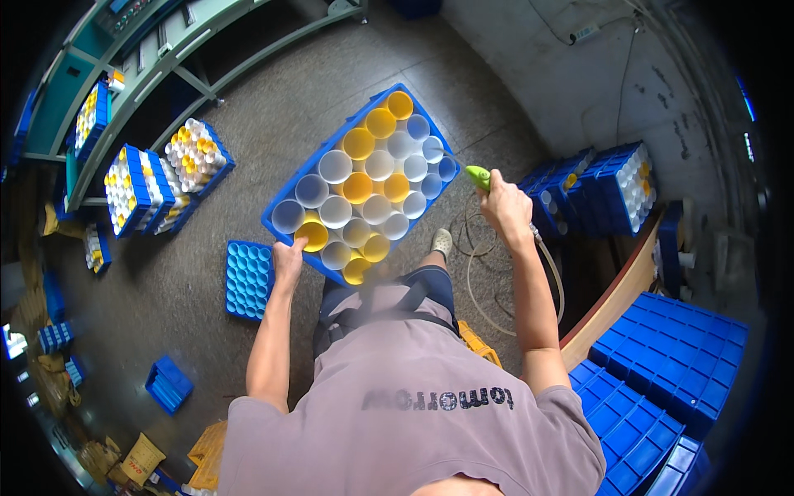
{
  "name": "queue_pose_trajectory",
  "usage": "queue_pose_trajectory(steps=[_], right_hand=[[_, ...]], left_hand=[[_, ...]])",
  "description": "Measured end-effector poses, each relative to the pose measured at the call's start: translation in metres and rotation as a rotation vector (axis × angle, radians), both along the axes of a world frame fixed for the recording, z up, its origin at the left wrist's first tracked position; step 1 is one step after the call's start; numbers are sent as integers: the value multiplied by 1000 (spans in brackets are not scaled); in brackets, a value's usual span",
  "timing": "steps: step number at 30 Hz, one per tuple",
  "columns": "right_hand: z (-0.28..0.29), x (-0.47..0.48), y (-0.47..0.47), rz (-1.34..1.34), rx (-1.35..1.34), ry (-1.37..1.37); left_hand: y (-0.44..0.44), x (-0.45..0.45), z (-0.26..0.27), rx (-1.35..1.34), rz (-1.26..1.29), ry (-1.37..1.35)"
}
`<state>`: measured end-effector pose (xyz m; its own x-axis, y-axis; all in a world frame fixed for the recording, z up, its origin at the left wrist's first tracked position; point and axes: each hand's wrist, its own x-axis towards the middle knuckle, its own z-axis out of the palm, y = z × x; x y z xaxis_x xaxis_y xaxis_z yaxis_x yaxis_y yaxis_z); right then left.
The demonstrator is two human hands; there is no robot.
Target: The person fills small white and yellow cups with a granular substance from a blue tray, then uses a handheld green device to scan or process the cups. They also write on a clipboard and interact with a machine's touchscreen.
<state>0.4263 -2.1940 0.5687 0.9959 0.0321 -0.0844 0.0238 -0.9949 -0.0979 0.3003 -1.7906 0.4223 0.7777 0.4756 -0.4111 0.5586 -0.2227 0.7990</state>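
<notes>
A blue plastic crate [322,149] filled with upright white and yellow cylinders, open at the top, lies before me. My left hand [290,260] grips its near left corner, the thumb at the rim of a yellow cylinder [311,237]. To the right of the crate, my right hand [505,208] is closed around a green air blow gun [477,177], whose thin nozzle points towards the white cylinders at the crate's right side. A clear hose [552,260] runs from the gun down towards the floor.
Filled blue crates [127,192] stand at the left by a long machine frame [205,84], more [611,186] by the right wall. A crate of light-blue cylinders [248,279] is near my left forearm. Large blue crates [673,347] are at the lower right; hose coils lie near my foot.
</notes>
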Motion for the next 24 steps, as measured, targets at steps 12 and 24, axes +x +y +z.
queue_pose_trajectory(steps=[12, 24], right_hand=[[18, 18, 7, 89, -44, 170], [17, 55, 103, 455, -15, 331]], left_hand=[[18, -22, -3, -205, 166, -105], [51, -6, -19, -253, 561, -148]])
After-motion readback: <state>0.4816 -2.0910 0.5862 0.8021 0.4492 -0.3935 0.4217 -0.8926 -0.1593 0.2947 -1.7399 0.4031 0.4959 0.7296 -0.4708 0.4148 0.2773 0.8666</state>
